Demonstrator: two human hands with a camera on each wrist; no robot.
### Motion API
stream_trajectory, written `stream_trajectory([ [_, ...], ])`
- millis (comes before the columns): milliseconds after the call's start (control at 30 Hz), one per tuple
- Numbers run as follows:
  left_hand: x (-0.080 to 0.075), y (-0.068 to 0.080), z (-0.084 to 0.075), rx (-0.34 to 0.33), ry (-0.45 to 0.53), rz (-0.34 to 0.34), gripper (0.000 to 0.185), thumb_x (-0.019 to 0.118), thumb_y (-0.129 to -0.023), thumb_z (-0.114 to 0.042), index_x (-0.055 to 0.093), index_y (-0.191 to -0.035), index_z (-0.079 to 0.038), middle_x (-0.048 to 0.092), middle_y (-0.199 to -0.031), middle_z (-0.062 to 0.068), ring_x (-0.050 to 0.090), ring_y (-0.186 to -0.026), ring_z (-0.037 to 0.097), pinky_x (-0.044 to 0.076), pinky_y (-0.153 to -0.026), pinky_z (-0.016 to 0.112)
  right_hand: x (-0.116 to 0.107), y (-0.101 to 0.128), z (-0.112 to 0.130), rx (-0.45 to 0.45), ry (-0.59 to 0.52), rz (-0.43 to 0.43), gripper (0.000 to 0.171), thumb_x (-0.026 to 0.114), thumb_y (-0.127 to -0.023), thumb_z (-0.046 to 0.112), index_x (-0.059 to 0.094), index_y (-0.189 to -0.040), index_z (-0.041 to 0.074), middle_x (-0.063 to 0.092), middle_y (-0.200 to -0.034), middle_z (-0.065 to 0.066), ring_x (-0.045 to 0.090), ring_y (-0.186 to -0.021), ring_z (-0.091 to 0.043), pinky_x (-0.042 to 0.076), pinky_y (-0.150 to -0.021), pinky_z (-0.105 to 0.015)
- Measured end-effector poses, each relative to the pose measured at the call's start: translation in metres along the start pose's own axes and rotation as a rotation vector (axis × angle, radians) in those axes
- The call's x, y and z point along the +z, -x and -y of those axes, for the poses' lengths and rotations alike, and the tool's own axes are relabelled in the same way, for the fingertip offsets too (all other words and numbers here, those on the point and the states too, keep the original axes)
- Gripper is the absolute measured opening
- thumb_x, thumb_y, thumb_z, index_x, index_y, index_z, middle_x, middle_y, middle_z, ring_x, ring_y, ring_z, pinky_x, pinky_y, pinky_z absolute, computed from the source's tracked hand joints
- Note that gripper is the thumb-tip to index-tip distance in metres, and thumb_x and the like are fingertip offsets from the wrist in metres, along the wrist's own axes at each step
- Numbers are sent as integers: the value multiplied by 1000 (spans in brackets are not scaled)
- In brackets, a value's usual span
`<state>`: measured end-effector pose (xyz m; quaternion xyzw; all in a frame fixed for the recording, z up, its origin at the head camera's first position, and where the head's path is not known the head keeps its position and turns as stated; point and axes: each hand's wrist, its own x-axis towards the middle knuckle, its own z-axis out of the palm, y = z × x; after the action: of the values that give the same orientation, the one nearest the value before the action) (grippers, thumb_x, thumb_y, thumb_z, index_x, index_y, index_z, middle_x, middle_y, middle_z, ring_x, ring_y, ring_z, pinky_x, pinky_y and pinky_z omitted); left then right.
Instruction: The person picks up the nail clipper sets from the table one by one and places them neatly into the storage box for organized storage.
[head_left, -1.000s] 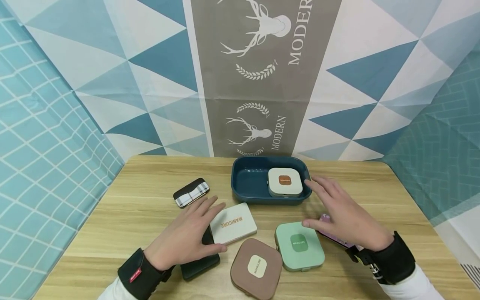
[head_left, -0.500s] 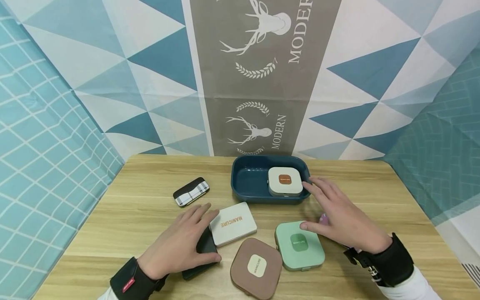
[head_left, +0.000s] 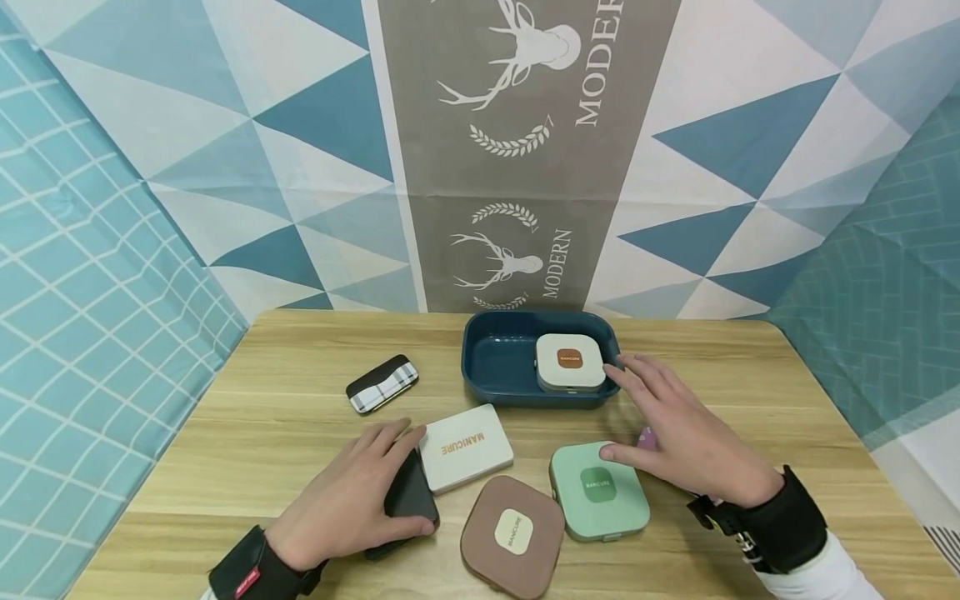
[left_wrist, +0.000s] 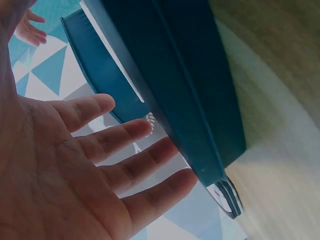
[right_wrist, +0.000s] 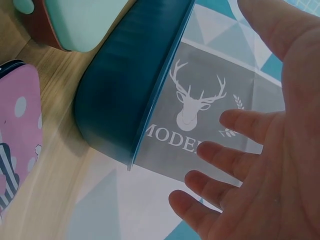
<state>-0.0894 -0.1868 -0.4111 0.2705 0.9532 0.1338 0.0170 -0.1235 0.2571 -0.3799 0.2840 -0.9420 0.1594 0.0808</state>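
My left hand (head_left: 348, 500) reaches over a dark rectangular case (head_left: 412, 492), thumb on its near side and fingers across its far end. In the left wrist view the fingers (left_wrist: 135, 170) are straight, close beside the dark case's edge (left_wrist: 185, 90); whether they touch it I cannot tell. The right hand (head_left: 693, 442) hovers with spread fingers, its thumb above a mint-green manicure case (head_left: 622, 504). Mostly hidden below it lies a pink spotted case (right_wrist: 22, 105). A white flat manicure case (head_left: 467, 454) touches or nearly touches the dark case.
Near the back edge stands a blue tray (head_left: 498, 371) holding a cream manicure case (head_left: 557, 375) at its right end. A brown manicure case (head_left: 487, 542) lies in front, next to the green one. A black case with plaid (head_left: 384, 387) sits left of the tray.
My left hand has moved left and nearer to me, down over the dark case. The right hand has shifted slightly left, then stayed in place.
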Motion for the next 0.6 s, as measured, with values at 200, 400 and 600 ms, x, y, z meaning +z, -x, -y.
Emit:
stream_trajectory([
  [200,1,2,1,-16,11,6,112,74,-78,-83,48,-159,-11,49,-157,15,46,-143,34,42,-114,60,0,0,1,11,4,16,102,76,-90,67,36,-165,12,29,-170,-15,24,-156,-41,38,-113,-67],
  [400,2,3,1,-32,13,8,111,74,-76,-85,52,-155,-11,51,-153,14,50,-139,32,45,-112,58,0,1,3,2,-10,3,100,77,-90,63,34,-166,13,30,-170,-14,26,-155,-42,39,-113,-67],
  [600,3,4,1,-39,21,11,112,72,-76,-86,53,-154,-9,52,-149,11,52,-133,28,46,-110,54,-1,0,4,-3,-14,7,99,77,-92,61,34,-166,14,30,-170,-14,25,-155,-42,38,-113,-67],
])
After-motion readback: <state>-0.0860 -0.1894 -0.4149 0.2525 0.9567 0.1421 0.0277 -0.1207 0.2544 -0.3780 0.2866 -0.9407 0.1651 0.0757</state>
